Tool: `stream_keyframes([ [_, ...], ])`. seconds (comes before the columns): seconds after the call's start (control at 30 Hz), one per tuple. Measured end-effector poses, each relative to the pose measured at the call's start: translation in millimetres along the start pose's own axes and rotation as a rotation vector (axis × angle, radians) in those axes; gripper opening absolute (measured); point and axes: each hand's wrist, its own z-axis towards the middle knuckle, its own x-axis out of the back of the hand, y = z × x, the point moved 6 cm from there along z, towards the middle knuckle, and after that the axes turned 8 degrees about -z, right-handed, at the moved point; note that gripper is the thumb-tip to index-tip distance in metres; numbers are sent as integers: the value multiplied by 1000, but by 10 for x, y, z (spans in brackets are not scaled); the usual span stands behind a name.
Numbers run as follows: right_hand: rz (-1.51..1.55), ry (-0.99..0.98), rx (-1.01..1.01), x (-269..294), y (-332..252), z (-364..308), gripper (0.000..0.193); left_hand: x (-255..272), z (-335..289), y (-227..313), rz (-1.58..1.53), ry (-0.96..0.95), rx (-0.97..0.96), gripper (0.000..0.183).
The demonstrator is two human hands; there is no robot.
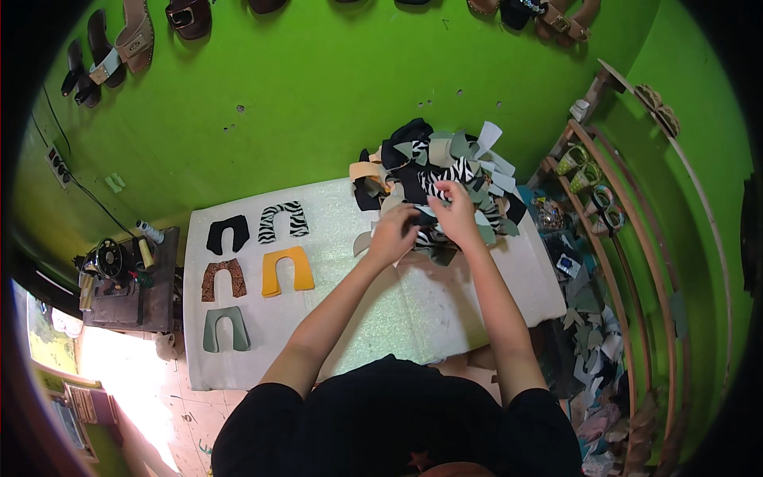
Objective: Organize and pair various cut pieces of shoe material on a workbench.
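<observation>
Both my hands are in a heaped pile of cut material pieces in black, grey-green, white, tan and zebra print. My right hand has its fingers curled at the edge of a zebra-print piece, seemingly pinching it. Close by, my left hand is bent inward over dark pieces; what its fingers hold is hidden. To the left lie arch-shaped pieces, sorted by colour: black, zebra print, brown patterned, yellow and grey-green.
A white-covered table carries everything. At left stands a sewing machine with thread spools. Wooden racks with sandals run along the right, above heaped scraps. Sandals hang on the green wall.
</observation>
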Motion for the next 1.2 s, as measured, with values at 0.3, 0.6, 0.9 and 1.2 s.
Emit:
stream_keyframes([
  [0.3,-955,-85,293,-202,371,444,35,-548,-131,-65,351,-260,169,38],
  [0.6,-966,-5,349,-73,354,465,18,-440,52,-90,186,-187,230,34],
  [0.9,-425,14,40,588,61,613,18,-137,380,-9,-417,83,381,28],
  [1.2,-55,130,55,366,-556,-413,13,169,321,550,-844,255,390,28],
])
